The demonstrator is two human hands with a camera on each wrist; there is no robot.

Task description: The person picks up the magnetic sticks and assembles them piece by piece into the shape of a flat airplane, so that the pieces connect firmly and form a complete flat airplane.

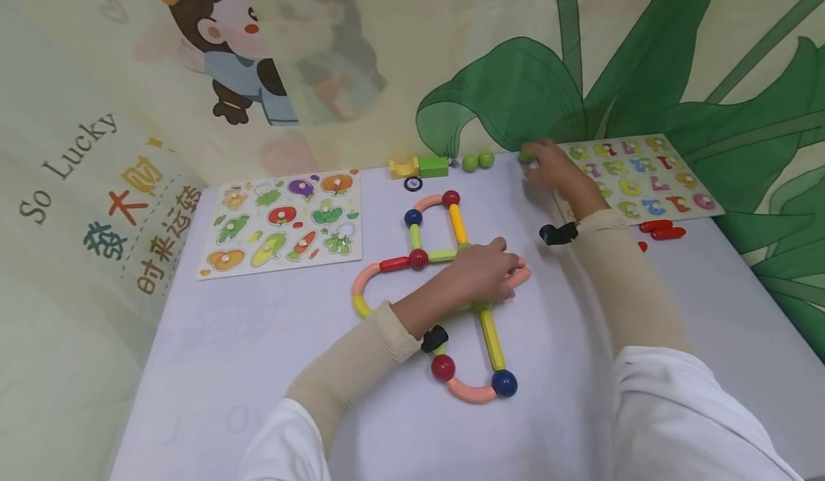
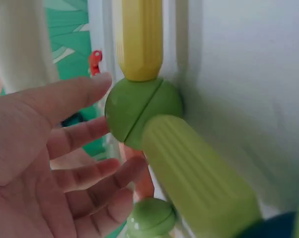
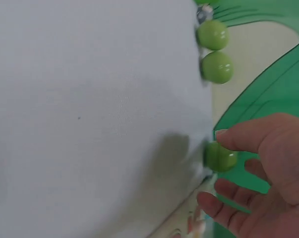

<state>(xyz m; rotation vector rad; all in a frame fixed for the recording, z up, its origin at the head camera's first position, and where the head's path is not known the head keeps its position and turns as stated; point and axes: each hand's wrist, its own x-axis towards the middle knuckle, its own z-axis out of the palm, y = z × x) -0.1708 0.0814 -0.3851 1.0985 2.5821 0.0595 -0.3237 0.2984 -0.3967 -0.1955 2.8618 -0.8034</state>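
My left hand is over the right part of a flat figure built from coloured sticks and balls. In the left wrist view its thumb tip is right at a green ball, with the other fingers loosely spread beside it. A yellow stick and a yellow-green stick meet that ball. At the table's back edge, my right hand reaches to a loose green ball. Its thumb tip overlaps the ball in the right wrist view, the other fingers apart below. Pink curved sticks show beyond my left fingers.
A vegetable puzzle board lies at left, a number puzzle board at back right with red sticks near it. Two more green balls and green and yellow blocks line the back edge, against a printed cloth.
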